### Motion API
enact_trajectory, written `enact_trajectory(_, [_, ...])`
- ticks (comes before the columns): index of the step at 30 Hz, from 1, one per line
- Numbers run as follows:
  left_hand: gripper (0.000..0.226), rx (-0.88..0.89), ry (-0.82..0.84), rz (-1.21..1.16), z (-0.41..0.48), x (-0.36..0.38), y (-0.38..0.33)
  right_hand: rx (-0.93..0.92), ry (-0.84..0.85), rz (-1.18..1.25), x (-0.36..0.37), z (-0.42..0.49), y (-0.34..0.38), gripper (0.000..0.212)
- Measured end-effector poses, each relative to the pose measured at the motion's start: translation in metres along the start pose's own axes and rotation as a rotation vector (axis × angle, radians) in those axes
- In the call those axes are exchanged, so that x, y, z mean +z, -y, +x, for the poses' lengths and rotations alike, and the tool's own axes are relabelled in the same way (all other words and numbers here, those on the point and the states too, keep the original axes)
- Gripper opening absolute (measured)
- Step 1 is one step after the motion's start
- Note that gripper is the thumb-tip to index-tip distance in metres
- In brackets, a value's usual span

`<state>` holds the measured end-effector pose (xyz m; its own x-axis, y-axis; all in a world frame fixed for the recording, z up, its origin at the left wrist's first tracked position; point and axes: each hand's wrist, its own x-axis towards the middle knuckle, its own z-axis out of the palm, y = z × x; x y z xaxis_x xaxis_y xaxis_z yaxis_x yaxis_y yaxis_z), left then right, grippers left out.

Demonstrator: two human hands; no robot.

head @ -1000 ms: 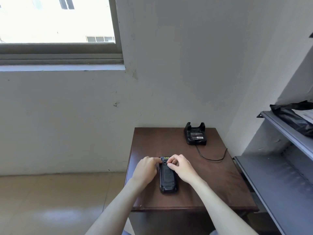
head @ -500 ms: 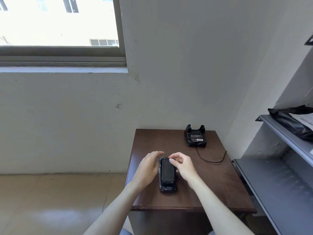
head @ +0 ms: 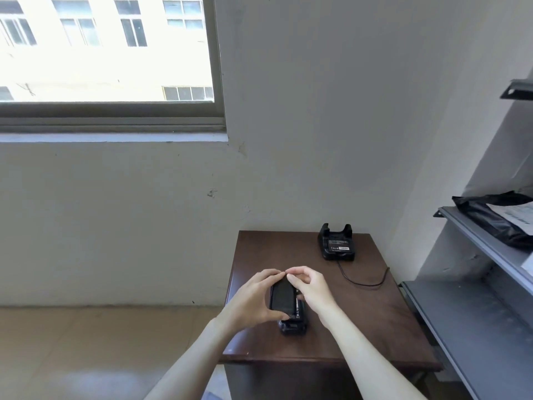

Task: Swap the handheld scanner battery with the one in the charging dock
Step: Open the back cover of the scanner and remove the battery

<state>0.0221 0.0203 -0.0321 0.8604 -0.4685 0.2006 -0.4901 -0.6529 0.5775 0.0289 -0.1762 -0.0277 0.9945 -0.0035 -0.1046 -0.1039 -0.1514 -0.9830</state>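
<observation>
The black handheld scanner [head: 292, 327] lies face down near the front of the brown table [head: 369, 321]; only its near end shows. My left hand [head: 253, 298] pinches a flat black back panel [head: 282, 295] between thumb and fingers, tilted up off the scanner. My right hand [head: 310, 290] curls over the panel's right edge, its fingertips meeting the left hand's at the panel's top. The charging dock [head: 336, 255] stands at the table's far right, with a labelled battery [head: 339, 245] lying in it.
A black cable [head: 363, 281] loops from the dock across the table's right side. Grey metal shelves [head: 476, 327] stand close on the right, with a black bag [head: 496, 217] on the upper one. A wall is behind the table, tiled floor to the left.
Both hands pressed on the scanner's top end a second ago. Now the left hand has lifted the back panel off it, and the view has tilted upward.
</observation>
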Motion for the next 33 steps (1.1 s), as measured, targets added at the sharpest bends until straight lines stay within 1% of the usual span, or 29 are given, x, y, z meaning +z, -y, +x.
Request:
enact_trajectory(6, [0.100, -0.112, -0.028, 0.063, -0.013, -0.006, 0.027, -0.053, -0.029, -0.235, -0.013, 0.003, -0.023, 0.009])
enact_trajectory(11, [0.103, -0.230, 0.048, 0.060, -0.023, -0.003, 0.054, -0.054, -0.016, -0.321, -0.024, -0.001, -0.039, 0.013])
enact_trajectory(15, [0.105, -0.270, 0.087, 0.050, -0.023, 0.000, 0.066, -0.074, -0.046, -0.356, -0.026, -0.001, -0.047, 0.014])
enact_trajectory(20, [0.107, -0.280, 0.119, 0.061, -0.022, 0.004, 0.072, -0.113, -0.058, -0.344, -0.022, -0.001, -0.049, 0.016])
enact_trajectory(24, [0.123, -0.262, 0.137, 0.078, -0.023, 0.006, 0.075, -0.146, -0.033, -0.383, -0.020, -0.001, -0.051, 0.016])
enact_trajectory(30, [0.123, -0.245, 0.165, 0.039, -0.023, 0.003, 0.069, -0.163, 0.028, -0.470, -0.025, -0.009, -0.046, 0.019])
enact_trajectory(33, [0.121, -0.207, 0.121, 0.017, -0.020, 0.006, 0.057, -0.172, 0.109, -0.570, -0.031, -0.014, -0.044, 0.024])
